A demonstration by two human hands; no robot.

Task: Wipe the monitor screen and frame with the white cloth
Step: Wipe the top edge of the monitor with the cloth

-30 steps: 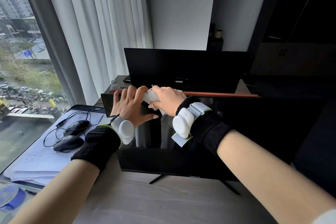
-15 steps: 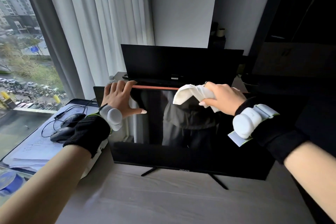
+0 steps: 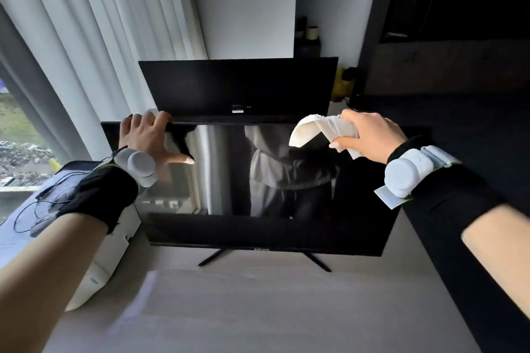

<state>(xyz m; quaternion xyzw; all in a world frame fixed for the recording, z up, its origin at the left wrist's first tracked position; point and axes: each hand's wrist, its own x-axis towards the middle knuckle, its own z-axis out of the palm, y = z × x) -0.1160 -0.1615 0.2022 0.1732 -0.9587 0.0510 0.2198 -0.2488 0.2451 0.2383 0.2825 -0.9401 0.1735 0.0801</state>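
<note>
Honestly the white cloth (image 3: 321, 130) is soft and floppy, bunched in the closed right hand (image 3: 370, 135); left hand (image 3: 146, 137) grips the thin, tippy monitor (image 3: 258, 180) top edge, steadying it.

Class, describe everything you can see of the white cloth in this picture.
The white cloth is a soft, crumpled fabric rag, bunched and folded rather than spread flat. The right hand grips one end in its closed fingers; a rounded free fold sticks out to the left. It sits at the upper right part of the nearer monitor, just below its top edge. Whether it presses on the glass cannot be told.
</note>
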